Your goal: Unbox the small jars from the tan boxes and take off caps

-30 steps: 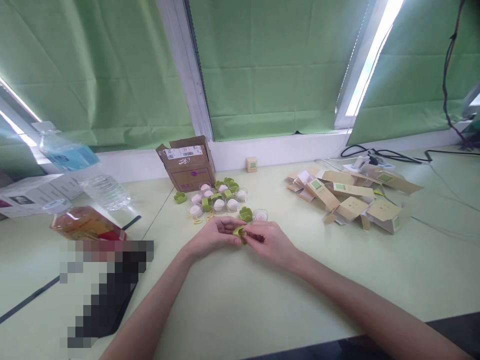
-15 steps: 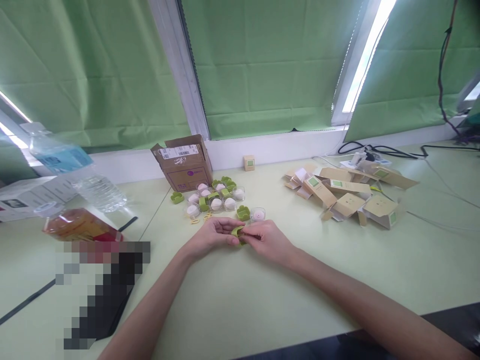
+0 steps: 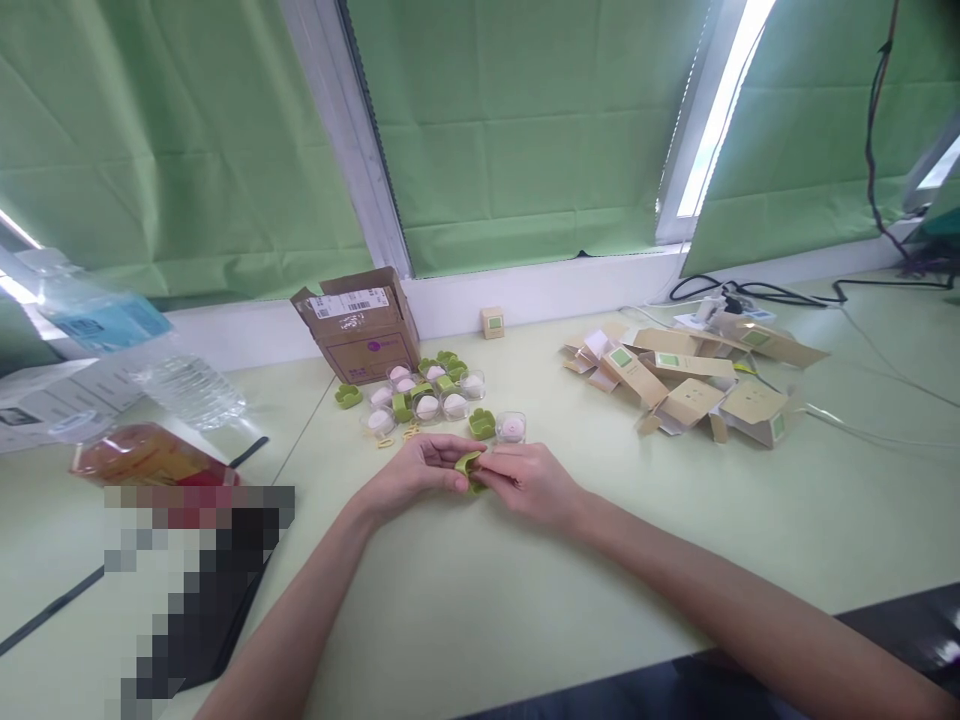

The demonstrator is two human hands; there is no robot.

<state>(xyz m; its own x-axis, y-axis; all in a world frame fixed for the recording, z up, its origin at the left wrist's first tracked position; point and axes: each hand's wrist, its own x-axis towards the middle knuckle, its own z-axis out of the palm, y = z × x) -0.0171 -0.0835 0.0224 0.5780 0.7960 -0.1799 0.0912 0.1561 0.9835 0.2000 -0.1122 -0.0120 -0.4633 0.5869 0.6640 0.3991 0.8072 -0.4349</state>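
Near the middle of the table, my left hand [image 3: 417, 480] grips a small green piece [image 3: 468, 464] between thumb and fingers. From the other side, my right hand [image 3: 531, 482] pinches the same piece, its fingertips partly hidden against it. Just beyond my hands are a green flower-shaped piece [image 3: 481, 424] and a clear cup [image 3: 511, 428] with a pale pink round item inside. Farther left stands a cluster of similar clear cups [image 3: 427, 406] with green pieces among them. Small yellow pieces [image 3: 410, 432] lie in front of the cluster.
An open cardboard box [image 3: 371, 340] stands behind the cups, with a small box [image 3: 493, 323] by the wall. Flattened cartons [image 3: 690, 400] are heaped at right, near black cables [image 3: 780, 292]. At left are a clear bottle [image 3: 187, 385], an amber bottle [image 3: 154, 458] and a blurred-out dark object [image 3: 217, 590].
The whole view has shifted slightly, so most things appear a little farther left. Both hands keep their hold on the green piece, with little change in their pose.
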